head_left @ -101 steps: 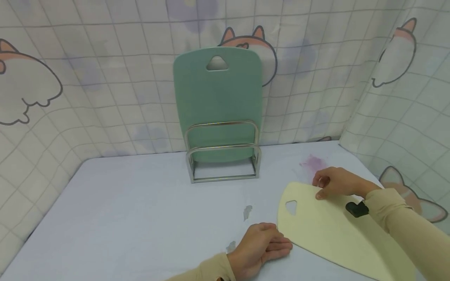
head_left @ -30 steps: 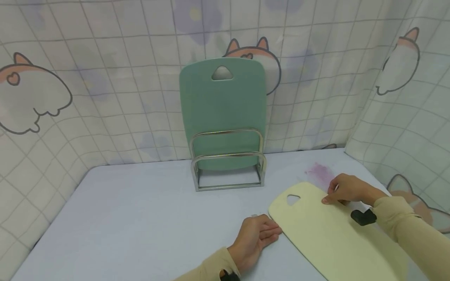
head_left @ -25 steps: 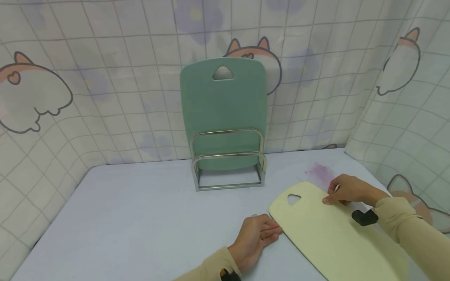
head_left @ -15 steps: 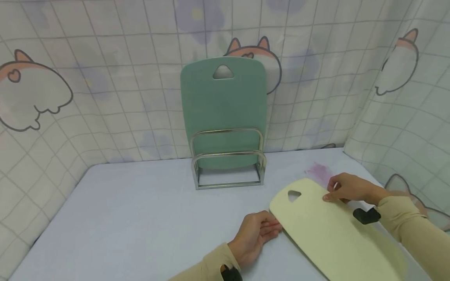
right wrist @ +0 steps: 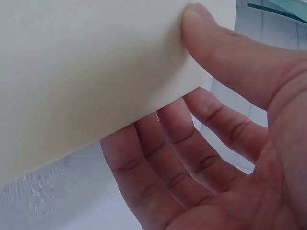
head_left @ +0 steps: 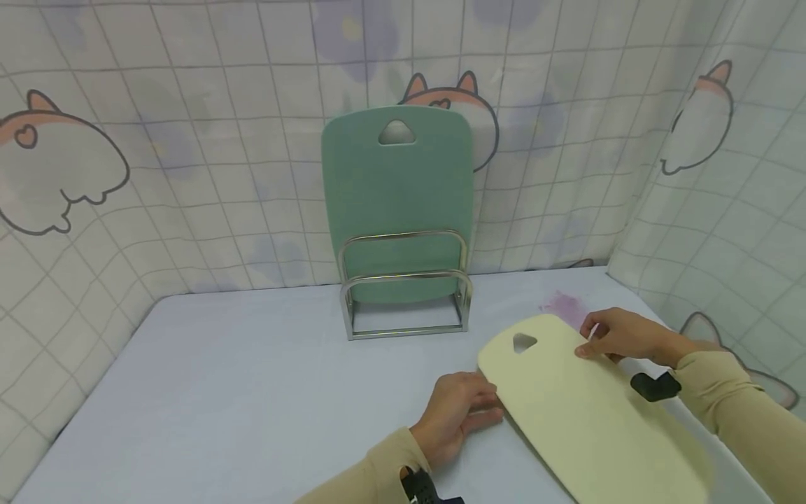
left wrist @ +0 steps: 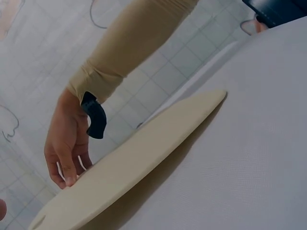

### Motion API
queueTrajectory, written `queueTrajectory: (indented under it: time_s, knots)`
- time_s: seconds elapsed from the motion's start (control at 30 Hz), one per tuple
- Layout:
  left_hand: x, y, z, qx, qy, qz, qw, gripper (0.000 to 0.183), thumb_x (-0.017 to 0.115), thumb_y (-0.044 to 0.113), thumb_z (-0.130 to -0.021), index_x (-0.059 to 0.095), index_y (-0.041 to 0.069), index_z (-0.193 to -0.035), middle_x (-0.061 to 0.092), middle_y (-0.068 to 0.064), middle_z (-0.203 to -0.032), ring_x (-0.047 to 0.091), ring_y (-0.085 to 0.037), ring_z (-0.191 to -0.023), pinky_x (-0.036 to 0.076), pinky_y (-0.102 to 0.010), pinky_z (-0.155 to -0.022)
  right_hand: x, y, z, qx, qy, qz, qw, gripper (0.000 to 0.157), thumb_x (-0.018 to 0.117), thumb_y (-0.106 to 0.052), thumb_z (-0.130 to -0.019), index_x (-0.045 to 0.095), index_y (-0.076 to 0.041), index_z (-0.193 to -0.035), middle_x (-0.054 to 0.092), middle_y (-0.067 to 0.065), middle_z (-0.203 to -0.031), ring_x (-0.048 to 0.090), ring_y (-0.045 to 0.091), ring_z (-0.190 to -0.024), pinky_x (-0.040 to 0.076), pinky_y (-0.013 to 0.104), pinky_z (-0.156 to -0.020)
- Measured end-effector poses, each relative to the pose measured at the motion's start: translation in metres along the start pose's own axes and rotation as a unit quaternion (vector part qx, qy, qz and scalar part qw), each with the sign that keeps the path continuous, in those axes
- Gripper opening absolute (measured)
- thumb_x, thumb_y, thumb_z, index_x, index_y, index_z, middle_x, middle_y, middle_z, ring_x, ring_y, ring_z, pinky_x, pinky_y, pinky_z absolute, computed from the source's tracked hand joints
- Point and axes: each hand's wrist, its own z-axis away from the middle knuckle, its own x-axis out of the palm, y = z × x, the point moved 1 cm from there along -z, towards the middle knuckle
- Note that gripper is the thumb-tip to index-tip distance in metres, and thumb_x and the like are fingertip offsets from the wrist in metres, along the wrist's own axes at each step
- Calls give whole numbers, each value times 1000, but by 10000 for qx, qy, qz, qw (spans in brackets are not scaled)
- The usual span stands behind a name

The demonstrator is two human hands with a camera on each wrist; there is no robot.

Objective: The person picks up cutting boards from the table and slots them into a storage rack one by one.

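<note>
A pale yellow cutting board [head_left: 592,413] with a hole near one end lies at the right, tilted; its near long edge is raised off the table in the left wrist view. My right hand [head_left: 630,336] pinches its far long edge, thumb on top and fingers [right wrist: 129,153] beneath. My left hand [head_left: 453,413] is at the near long edge close to the hole end, its fingers relaxed and partly hidden by the board. In the left wrist view only one of its fingertips [left wrist: 2,209] shows.
A metal rack [head_left: 406,332] stands at the back of the white table [head_left: 252,392], holding an upright green cutting board [head_left: 397,189]. A patterned cloth [head_left: 220,140] hangs behind and at the sides. A pink stain [head_left: 564,306] marks the table at the far right.
The yellow board has turned, and its near edge has risen from the table. My right hand has taken hold of the far edge. My left hand has turned, its fingers now less stretched out.
</note>
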Motion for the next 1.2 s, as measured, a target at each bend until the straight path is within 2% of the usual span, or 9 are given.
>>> queueTrajectory:
  time_s: [0.2, 0.47, 0.67, 0.87, 1.2]
  knots:
    - [4, -3, -2, 219, 10, -59, 9997, 45, 67, 1, -87, 54, -8, -129, 65, -13, -113, 67, -17, -94, 64, -38, -91, -1, 8, 1, -42, 23, -31, 10000, 42, 74, -29, -96, 60, 2, -119, 64, 6, -94, 61, 14, -77, 57, 29, -70]
    - [11, -8, -9, 709, 200, -90, 9972, 53, 67, -9, -80, 53, -8, -131, 59, -9, -110, 63, -14, -87, 64, -30, -77, -4, 11, 1, -150, 41, -426, 9990, 39, 75, -21, -94, 59, 4, -120, 62, 7, -96, 63, 12, -79, 61, 29, -72]
    - [14, -6, -9, 782, 259, -174, 9964, 54, 71, -15, -77, 50, -1, -124, 54, -12, -113, 62, -17, -91, 61, -27, -74, -7, 7, 5, -253, -32, -698, 9972, 39, 75, -20, -94, 57, 5, -119, 61, 9, -96, 64, 12, -79, 60, 30, -72]
    - [15, -6, -11, 837, 310, -270, 9956, 56, 71, -20, -76, 48, 1, -122, 51, -10, -112, 59, -15, -86, 57, -24, -69, -9, 5, 7, -293, -53, -722, 9969, 39, 75, -20, -93, 57, 4, -118, 62, 9, -97, 66, 14, -79, 61, 31, -73]
    - [16, -5, -15, 847, 548, -641, 9928, 56, 74, -12, -78, 52, 9, -124, 57, -10, -107, 66, -15, -82, 60, -28, -69, -14, 7, 12, -352, 95, -728, 9967, 43, 74, -20, -95, 55, 6, -124, 63, 10, -99, 67, 12, -81, 61, 30, -75]
